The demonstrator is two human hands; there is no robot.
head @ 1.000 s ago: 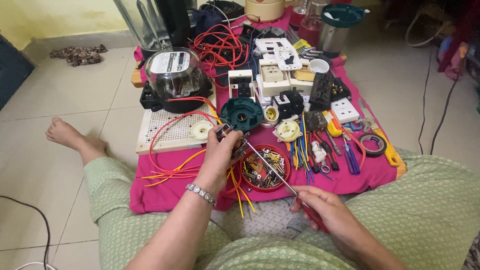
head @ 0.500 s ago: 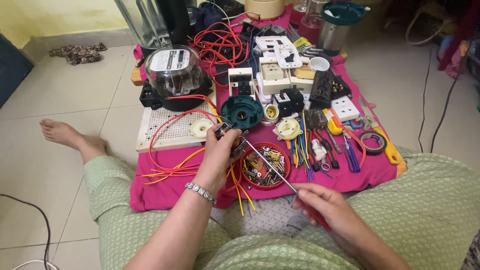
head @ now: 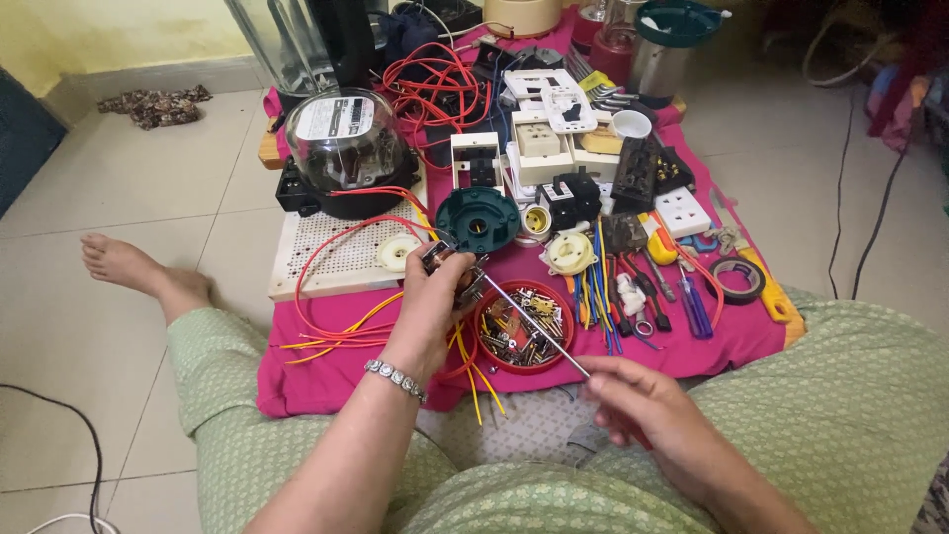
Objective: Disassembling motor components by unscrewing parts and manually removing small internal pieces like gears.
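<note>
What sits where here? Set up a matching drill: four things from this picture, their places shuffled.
Things:
1. left hand
2. right hand
3. red dish of screws
4. roll of black tape

Places:
A. on the pink cloth's right side
B. on the screwdriver's handle
C. under the screwdriver's shaft
D. around a small electrical part

Pairs: 1-D, 2-B, 3-C, 4-A

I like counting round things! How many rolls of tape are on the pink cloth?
1. The black tape roll lies flat near the right edge of the pink cloth, beside a yellow-handled tool. Others may be hidden among the clutter.
</note>
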